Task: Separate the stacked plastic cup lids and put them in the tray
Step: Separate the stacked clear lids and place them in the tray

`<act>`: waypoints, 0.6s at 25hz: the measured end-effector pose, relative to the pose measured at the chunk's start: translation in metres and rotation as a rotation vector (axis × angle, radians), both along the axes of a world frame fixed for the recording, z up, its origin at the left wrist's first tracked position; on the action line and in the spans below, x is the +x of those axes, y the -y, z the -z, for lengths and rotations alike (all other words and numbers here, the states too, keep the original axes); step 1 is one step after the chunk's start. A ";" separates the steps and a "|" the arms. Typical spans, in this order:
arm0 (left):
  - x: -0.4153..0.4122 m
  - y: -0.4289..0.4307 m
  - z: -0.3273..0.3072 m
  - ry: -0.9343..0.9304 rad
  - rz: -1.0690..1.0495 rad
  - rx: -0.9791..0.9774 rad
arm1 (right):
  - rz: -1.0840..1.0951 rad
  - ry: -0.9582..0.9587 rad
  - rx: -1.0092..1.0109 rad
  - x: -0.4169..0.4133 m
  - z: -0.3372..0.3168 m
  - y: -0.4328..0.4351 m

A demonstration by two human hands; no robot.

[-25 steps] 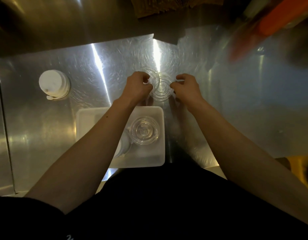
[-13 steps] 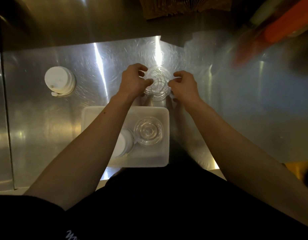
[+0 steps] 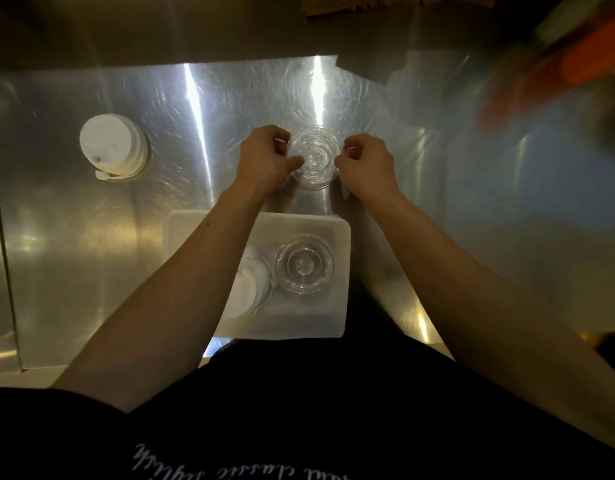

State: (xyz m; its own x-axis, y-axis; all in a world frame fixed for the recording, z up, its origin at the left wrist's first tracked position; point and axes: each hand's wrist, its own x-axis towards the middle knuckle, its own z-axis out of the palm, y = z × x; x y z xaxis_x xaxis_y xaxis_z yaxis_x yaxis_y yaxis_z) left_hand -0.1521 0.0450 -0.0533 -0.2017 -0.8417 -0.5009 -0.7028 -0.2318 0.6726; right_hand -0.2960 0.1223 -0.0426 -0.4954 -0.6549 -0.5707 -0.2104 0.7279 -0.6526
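A stack of clear plastic lids (image 3: 314, 157) sits on the steel counter between my hands. My left hand (image 3: 264, 159) pinches its left rim and my right hand (image 3: 363, 164) pinches its right rim. Nearer to me lies a white tray (image 3: 337, 233). Inside it rests a clear lid (image 3: 304, 265), and beside that a pile of white lids (image 3: 252, 285) partly hidden under my left forearm.
A stack of white cup lids (image 3: 113, 145) stands at the far left of the steel counter (image 3: 472, 220). A blurred orange object (image 3: 590, 60) hangs at the upper right. The counter's front edge runs close to my body.
The two clear lids that were apart side by side a second ago now sit together as one stack. Both hands have closed in on its rims.
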 end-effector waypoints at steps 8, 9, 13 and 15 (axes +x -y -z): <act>0.001 0.006 0.007 0.028 0.010 -0.042 | -0.048 -0.062 -0.045 0.001 0.001 0.006; 0.001 0.006 0.007 0.025 0.016 -0.047 | -0.048 -0.067 -0.051 0.000 0.001 0.005; 0.004 0.005 0.011 0.027 0.019 -0.046 | -0.069 -0.068 -0.047 0.004 0.005 0.005; 0.006 0.002 0.012 0.032 0.031 -0.050 | -0.081 -0.067 -0.049 0.005 0.006 0.004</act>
